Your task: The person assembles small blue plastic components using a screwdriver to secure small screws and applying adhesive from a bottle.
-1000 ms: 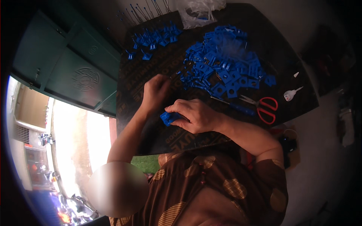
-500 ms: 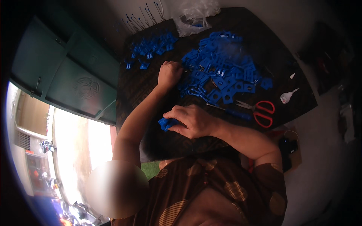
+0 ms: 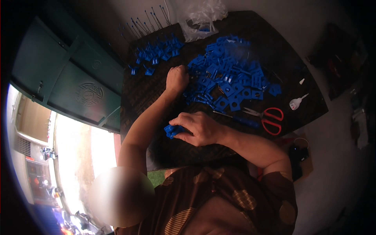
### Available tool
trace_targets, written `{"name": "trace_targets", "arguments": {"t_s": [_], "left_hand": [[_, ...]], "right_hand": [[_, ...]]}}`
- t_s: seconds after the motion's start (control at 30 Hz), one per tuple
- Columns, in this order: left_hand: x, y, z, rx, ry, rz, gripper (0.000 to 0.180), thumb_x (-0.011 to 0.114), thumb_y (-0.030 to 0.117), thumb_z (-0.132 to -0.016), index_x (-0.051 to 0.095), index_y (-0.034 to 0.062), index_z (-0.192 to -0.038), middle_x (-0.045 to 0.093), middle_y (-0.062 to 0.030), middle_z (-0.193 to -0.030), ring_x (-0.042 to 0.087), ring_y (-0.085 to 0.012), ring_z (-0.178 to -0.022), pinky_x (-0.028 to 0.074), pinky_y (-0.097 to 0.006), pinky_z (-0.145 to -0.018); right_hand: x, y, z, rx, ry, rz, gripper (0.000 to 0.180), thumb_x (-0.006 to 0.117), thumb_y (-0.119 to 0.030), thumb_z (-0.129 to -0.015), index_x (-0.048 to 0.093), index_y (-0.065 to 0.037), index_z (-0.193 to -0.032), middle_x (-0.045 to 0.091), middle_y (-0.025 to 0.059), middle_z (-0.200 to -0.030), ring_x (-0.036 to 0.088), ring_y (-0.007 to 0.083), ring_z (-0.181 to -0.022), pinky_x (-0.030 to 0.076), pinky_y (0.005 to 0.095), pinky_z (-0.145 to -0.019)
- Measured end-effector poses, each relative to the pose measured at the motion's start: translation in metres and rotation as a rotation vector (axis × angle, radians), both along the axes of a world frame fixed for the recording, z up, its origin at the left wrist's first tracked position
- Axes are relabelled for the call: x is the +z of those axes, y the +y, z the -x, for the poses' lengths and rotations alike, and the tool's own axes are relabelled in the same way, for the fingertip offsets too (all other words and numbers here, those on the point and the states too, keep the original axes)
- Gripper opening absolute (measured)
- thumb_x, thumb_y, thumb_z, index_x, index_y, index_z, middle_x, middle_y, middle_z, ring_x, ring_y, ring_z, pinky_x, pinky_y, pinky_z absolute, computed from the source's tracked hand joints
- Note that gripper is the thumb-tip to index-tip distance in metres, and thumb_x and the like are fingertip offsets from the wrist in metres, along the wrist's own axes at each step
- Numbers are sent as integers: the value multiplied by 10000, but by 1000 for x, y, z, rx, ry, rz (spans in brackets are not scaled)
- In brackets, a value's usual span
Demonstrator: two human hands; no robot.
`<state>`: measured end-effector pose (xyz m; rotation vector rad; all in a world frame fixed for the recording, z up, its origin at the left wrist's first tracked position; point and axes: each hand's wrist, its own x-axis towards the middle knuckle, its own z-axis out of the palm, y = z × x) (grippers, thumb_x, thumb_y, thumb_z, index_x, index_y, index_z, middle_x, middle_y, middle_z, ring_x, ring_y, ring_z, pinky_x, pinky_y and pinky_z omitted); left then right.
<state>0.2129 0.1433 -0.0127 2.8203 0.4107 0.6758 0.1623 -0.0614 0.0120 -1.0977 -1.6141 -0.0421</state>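
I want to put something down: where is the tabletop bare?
Bare tabletop shows between the right hand and the near edge, and between the left forearm and the blue stands at back left. Another patch lies between the blue pile and the right edge, beyond the white bottle. The middle is crowded: that pile, scissors in front.

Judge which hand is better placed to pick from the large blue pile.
Probably the left hand: it is beside the blue pile, while the right hand is farther off, holding a blue piece.
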Motion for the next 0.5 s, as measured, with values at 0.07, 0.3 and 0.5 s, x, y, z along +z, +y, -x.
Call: {"name": "trace_targets", "arguments": {"t_s": [0.07,0.3,0.5], "left_hand": [[2,-2,0,18,30,4,114,571,91,-767,638,6,-804,651,-198,-880,603,-357,-875,470,-430,-829],[5,-5,0,20,109,-129,143,546,93,-791,646,-5,-817,647,-190,-878,601,-343,-889,490,-419,-803],[5,-2,-3,-24,99,-212,126,537,85,-788,635,9,-763,647,-181,-842,608,-340,-854,500,-419,-770]], "right_hand": [[1,-1,0,-2,-3,6,434,746,-33,-701,536,-16,-1080,617,113,-884,649,258,-740,534,322,-620],[0,1,0,-4,12,-11,424,744,-41,-710,537,-16,-1079,616,114,-882,644,259,-734,528,325,-613],[1,-1,-1,-6,16,-11,423,742,-38,-712,534,-16,-1079,616,112,-879,643,260,-723,526,327,-614]]}}
